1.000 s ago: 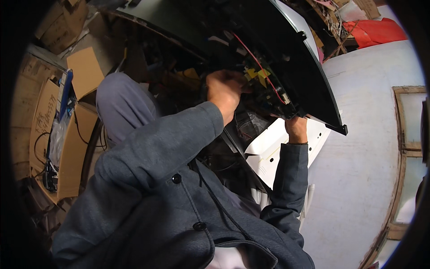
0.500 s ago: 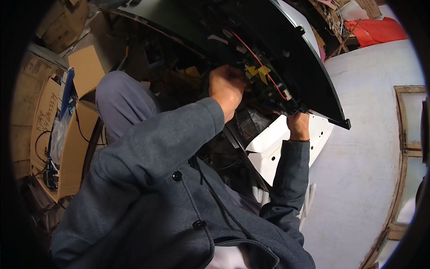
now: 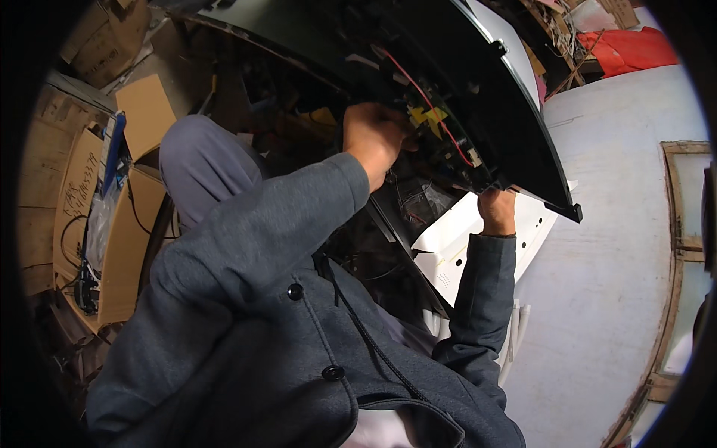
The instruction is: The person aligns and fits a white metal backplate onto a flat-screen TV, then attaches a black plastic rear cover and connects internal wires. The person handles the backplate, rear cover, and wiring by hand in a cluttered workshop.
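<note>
A large black plastic casing [image 3: 515,134], like the shell of a flat television, is tilted up in front of me. Along its inner side run a circuit board [image 3: 437,138], strips of yellow tape [image 3: 427,118] and a red wire [image 3: 422,91]. My left hand [image 3: 372,142] is beside the board with its fingers curled together. Its fingertips are in shadow, so what they pinch is unclear. At the casing's lower edge, my right hand [image 3: 498,210] grips from below, the fingers partly hidden behind it.
Beneath the casing lies a white perforated panel [image 3: 463,250], close to my right forearm. Open cardboard boxes [image 3: 131,246] holding cables and plastic stand at the left. A pale wall [image 3: 597,224] with a wooden-framed window [image 3: 676,254] is on the right, and red cloth [image 3: 627,52] lies at upper right.
My left hand has shifted slightly left and up. The casing's lower right corner has dipped a little, while my right hand stays nearly in place at the edge.
</note>
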`<state>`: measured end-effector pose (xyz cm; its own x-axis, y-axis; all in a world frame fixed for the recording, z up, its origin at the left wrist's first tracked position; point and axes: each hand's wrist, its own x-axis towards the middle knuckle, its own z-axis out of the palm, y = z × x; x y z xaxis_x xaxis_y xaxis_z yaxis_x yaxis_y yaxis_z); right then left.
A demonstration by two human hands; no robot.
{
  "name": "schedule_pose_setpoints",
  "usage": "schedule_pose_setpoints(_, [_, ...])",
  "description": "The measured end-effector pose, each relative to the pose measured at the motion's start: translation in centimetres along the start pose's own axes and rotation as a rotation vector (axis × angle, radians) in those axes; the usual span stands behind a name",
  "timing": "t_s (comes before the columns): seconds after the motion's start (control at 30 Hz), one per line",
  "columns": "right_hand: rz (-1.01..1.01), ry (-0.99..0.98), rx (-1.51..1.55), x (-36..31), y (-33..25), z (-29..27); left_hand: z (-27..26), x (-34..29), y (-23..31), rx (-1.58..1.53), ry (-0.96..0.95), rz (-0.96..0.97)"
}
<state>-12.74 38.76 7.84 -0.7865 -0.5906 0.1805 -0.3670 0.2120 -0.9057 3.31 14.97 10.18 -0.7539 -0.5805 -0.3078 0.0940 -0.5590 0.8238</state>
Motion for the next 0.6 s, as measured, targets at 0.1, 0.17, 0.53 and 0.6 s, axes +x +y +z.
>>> schedule_pose_setpoints(0.1, [0.006, -0.012, 0.029, 0.1, 0.2, -0.2, -0.2, 0.8, -0.2, 0.05, -0.036, 0.03])
schedule_pose_setpoints(0.17, [-0.068, -0.031, -0.028, 0.2, 0.6, -0.2, -0.2, 0.9, -0.3, 0.064, -0.036, 0.038])
schedule_pose_setpoints(0.53, [-0.028, -0.032, 0.125, 0.9, -0.9, 0.7, 0.2, 0.6, -1.2, 0.045, -0.028, 0.066])
schedule_pose_setpoints(0.6, [0.001, 0.01, 0.197, 0.6, -1.9, 1.5, 0.3, 0.1, -0.9, 0.038, -0.02, 0.064])
